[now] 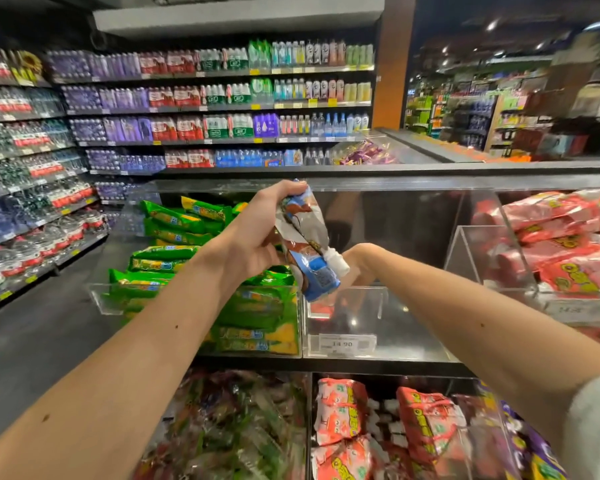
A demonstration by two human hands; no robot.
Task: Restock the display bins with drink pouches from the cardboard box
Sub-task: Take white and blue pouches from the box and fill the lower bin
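Clear acrylic display bin point(413, 341) is sitting under a blue, brown and white foil drink pouch point(305, 244) hanging cap-down. The left hand point(257, 233) is gripping its upper end, fingers curled tight. The right hand point(359, 263) is reaching behind the pouch, and its grip cannot be told.

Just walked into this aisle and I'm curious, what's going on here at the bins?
A person is restocking a shop display. Their left hand grips a blue, brown and white drink pouch with a white cap above the middle clear acrylic bin, which looks mostly unfilled. The right hand reaches down into that bin, fingers hidden behind the pouch. Green pouches fill the bin to its left, red pouches the one to its right.
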